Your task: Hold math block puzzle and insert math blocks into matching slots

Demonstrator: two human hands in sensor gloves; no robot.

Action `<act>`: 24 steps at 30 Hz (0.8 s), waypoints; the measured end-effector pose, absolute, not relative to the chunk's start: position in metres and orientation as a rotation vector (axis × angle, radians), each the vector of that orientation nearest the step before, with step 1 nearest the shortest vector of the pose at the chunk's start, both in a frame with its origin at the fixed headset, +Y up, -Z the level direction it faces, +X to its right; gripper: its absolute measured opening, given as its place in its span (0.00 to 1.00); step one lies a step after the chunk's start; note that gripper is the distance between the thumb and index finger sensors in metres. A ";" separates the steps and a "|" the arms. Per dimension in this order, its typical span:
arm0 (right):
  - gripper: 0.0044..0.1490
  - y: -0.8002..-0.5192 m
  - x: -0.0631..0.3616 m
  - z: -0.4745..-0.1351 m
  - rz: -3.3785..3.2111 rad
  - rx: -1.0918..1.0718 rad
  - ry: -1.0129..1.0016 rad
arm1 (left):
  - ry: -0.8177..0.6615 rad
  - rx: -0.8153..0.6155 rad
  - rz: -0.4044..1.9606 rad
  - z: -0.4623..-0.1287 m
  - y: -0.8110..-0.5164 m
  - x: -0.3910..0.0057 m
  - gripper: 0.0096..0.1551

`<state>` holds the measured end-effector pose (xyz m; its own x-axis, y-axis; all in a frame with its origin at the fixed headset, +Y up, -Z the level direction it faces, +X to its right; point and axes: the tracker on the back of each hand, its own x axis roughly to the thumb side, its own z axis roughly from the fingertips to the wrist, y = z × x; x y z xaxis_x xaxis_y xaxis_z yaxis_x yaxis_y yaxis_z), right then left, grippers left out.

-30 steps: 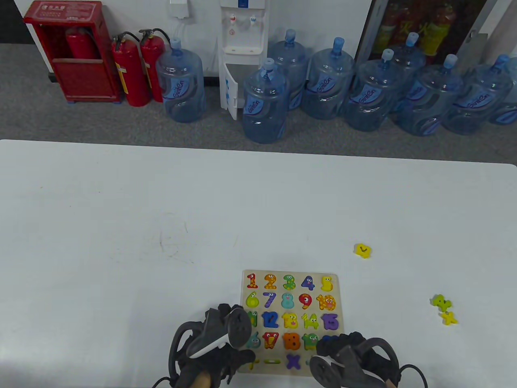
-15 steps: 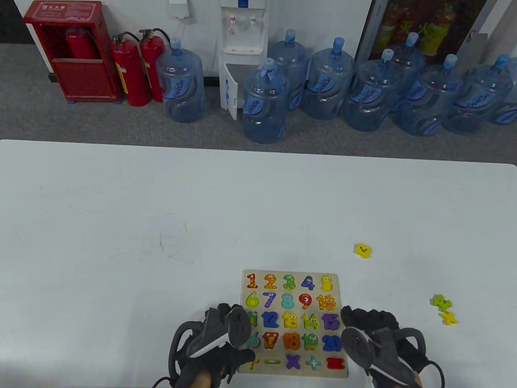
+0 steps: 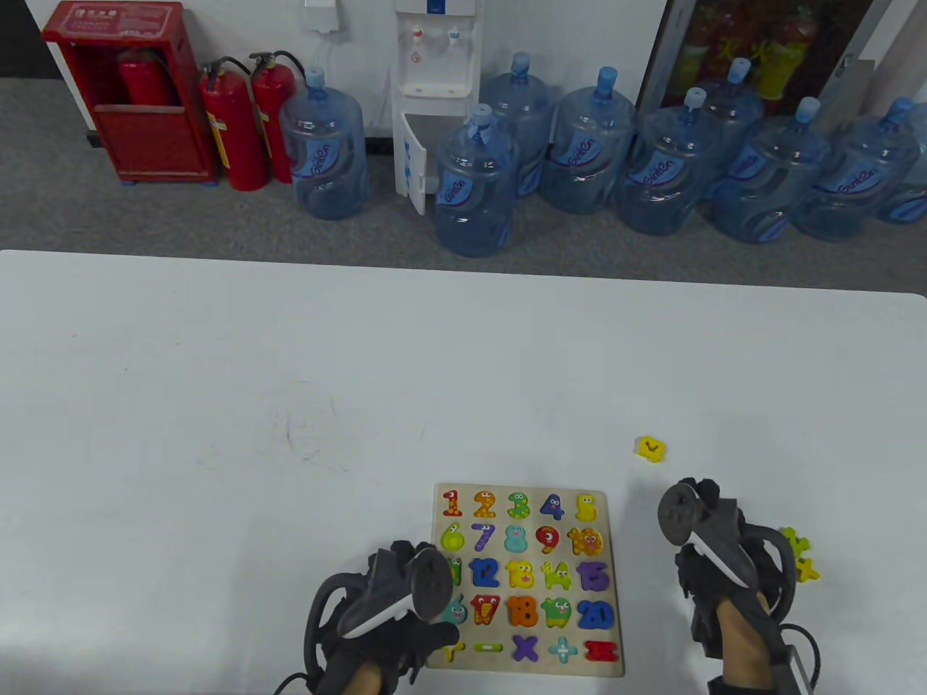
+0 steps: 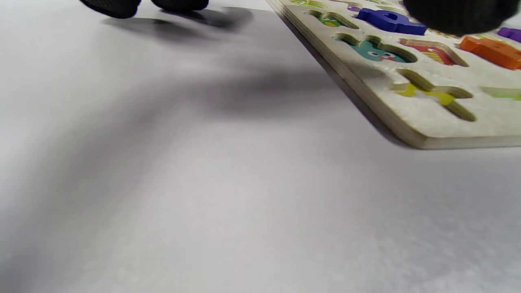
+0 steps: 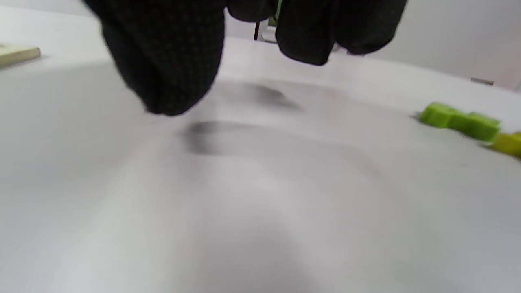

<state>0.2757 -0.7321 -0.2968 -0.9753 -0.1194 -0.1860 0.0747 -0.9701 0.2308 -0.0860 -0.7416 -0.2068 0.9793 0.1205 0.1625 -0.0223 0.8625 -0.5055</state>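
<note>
Black gloved fingers on the right hand hang loosely apart over bare table, nothing between them, so it's empty right now. Half a second back that hand sat right at the puzzle's right edge by the 15 and 20; now it has swung out to the right and is heading for the loose pieces. Closest are the green block and the yellow one touching it, just beside the hand, with another yellow block a bit farther up the table.

Left hand hasn't budged: it rests on the lower left corner of the math block puzzle, a fingertip on the board, pinning it down. The puzzle lies flat near the front edge of the table.

Meaning for the task: the last piece looks seated, the bottom row shows its red block, and a new pick-up is starting. Open slots show along the left column, like the plus slot.
</note>
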 end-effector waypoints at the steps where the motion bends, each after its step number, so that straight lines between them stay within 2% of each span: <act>1: 0.59 -0.732 0.273 -0.305 -3.016 0.308 -0.347 | -0.191 -0.525 0.073 -0.207 -0.741 -0.086 0.59; 8: 0.51 -0.739 0.256 -0.355 -2.992 0.326 -0.414 | -0.160 -0.514 0.088 -0.208 -0.741 -0.089 0.59; 13: 0.52 -0.747 0.250 -0.381 -2.933 0.348 -0.440 | -0.148 -0.517 0.096 -0.209 -0.741 -0.091 0.59; 16: 0.46 -0.755 0.244 -0.385 -2.886 0.319 -0.544 | -0.145 -0.521 0.097 -0.210 -0.742 -0.092 0.59; 19: 0.42 -0.750 0.237 -0.379 -2.868 0.297 -0.323 | -0.138 -0.516 0.097 -0.209 -0.742 -0.092 0.59; 24: 0.40 -0.746 0.237 -0.358 -2.882 0.240 -0.261 | -0.110 -0.512 0.090 -0.208 -0.744 -0.096 0.59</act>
